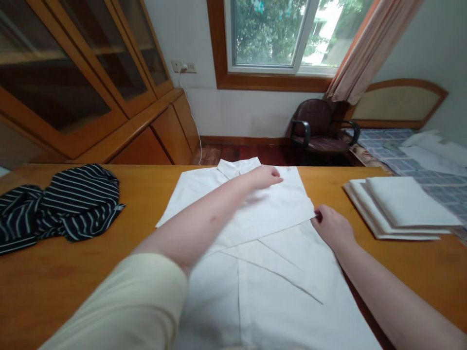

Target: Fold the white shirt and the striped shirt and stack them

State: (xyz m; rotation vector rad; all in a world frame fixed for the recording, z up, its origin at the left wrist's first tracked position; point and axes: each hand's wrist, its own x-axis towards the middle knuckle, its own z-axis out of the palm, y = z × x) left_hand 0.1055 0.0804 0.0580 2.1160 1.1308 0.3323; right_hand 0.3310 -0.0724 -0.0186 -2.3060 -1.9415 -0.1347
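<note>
Has a white shirt spread over the surface, with the collar right at the far edge. Pinches the shirt's side by a corner of cloth with the right hand. Reaches across the chest with the left hand, fingers curled; cannot tell whether gripping cloth or just above it. Could pull the layers askew by tugging on that corner without pinning the rest. Could push the collar over the far edge, with no spare wood beyond it. May press in wrinkles by leaning on the slanting ridges lower down. Might also rumple the front by dragging the left forearm, stretched low over it.
</note>
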